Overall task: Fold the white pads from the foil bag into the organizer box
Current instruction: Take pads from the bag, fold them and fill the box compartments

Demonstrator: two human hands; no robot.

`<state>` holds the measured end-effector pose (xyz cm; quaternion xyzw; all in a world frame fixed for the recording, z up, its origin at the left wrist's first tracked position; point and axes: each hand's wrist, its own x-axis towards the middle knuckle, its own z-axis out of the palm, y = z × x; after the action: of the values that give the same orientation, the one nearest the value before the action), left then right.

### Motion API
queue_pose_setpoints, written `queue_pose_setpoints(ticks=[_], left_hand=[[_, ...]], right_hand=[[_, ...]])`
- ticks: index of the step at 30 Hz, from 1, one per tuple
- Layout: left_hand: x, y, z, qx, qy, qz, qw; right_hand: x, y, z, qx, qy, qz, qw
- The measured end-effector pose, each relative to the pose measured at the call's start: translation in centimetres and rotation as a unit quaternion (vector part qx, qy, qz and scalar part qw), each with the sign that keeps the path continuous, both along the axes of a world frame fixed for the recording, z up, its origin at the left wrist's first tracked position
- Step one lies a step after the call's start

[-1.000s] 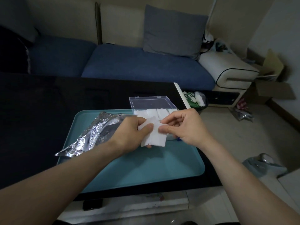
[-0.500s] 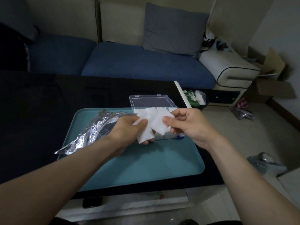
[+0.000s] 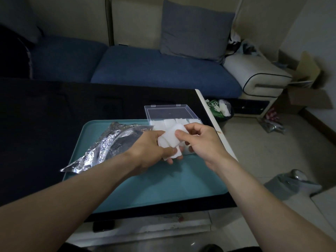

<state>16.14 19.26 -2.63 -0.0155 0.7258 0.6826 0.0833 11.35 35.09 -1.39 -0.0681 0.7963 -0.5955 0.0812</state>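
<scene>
Organizer box [image 3: 197, 120]: clear, lid open and lying flat behind it, at the far right corner of the teal tray [image 3: 163, 190] on the dark counter [image 3: 54, 110]. A row of white pads shows inside; its front is hidden by the hands. Foil bag [image 3: 107, 144]: crumpled, on the tray's left part. Left hand [image 3: 149, 151] and right hand [image 3: 201, 142] meet over the tray, just in front of the box. Both sets of fingers pinch one white pad [image 3: 169, 140], bent between them.

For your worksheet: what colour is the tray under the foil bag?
Teal, seen in the head view: tray.
</scene>
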Motion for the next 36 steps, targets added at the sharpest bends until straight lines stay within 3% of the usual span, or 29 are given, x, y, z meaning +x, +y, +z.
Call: queue_pose_setpoints(ticks=[3,7,12,18,24,36], left_hand=[[0.1,-0.2,0.0,-0.022,0.003,0.001,1.0],[0.2,-0.5,0.2,-0.057,0.006,0.011,0.998],[0.3,-0.7,0.4,-0.095,0.002,0.016,0.995],[0.4,0.0,0.6,-0.077,0.03,-0.018,0.996],[0.5,0.1,0.8,-0.051,0.043,-0.032,0.997],[0.3,-0.4,0.7,-0.048,0.035,0.006,0.998]], right_hand=[[-0.2,0.3,0.4,-0.011,-0.006,-0.009,1.0],[-0.9,1.5,1.6,-0.108,-0.044,-0.016,0.993],[-0.6,2.8,2.6,-0.134,-0.098,0.067,0.984],[0.3,1.5,1.6,-0.087,-0.107,0.042,0.99],[0.1,0.7,0.6,-0.073,-0.057,0.002,0.996],[0.0,-1.3,0.3,-0.229,-0.183,0.027,0.956]])
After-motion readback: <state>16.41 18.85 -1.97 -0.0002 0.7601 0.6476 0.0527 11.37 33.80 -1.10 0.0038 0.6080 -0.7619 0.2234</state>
